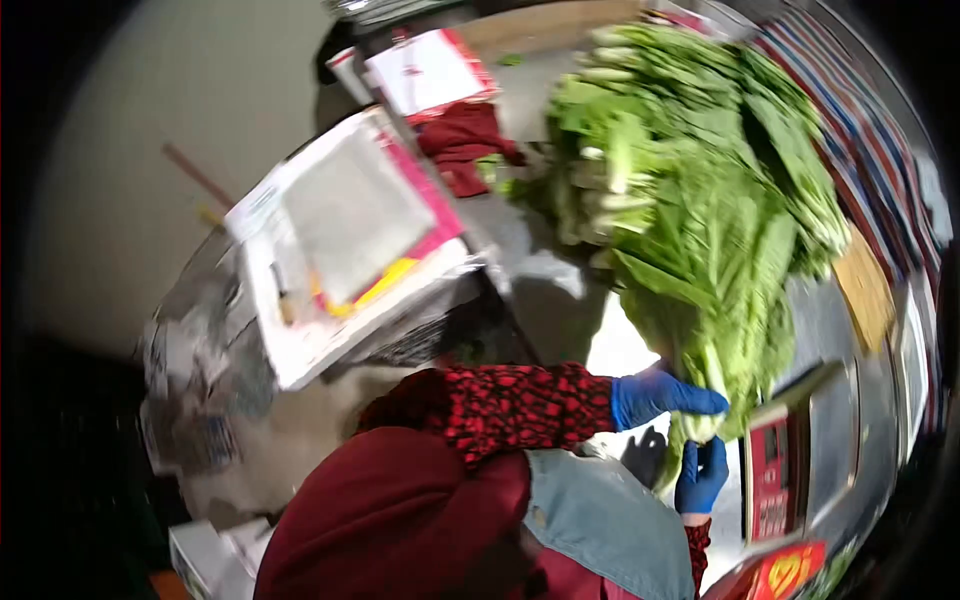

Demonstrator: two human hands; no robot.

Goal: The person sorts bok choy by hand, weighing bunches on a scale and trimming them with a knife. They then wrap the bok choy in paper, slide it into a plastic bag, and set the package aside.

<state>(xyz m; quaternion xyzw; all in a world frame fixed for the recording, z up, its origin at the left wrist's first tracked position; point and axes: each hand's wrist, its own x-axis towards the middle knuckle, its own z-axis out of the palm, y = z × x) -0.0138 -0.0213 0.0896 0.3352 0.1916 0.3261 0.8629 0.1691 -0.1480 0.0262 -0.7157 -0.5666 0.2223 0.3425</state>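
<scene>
My left hand [665, 393] and right hand [702, 475], both gloved, clasp the pale stalk end of a leafy bunch of greens [715, 290], held up just in front of the big pile of greens [680, 130]. It looks light, floppy and easily bruised, so I judge the firm stalks the best hold.
</scene>
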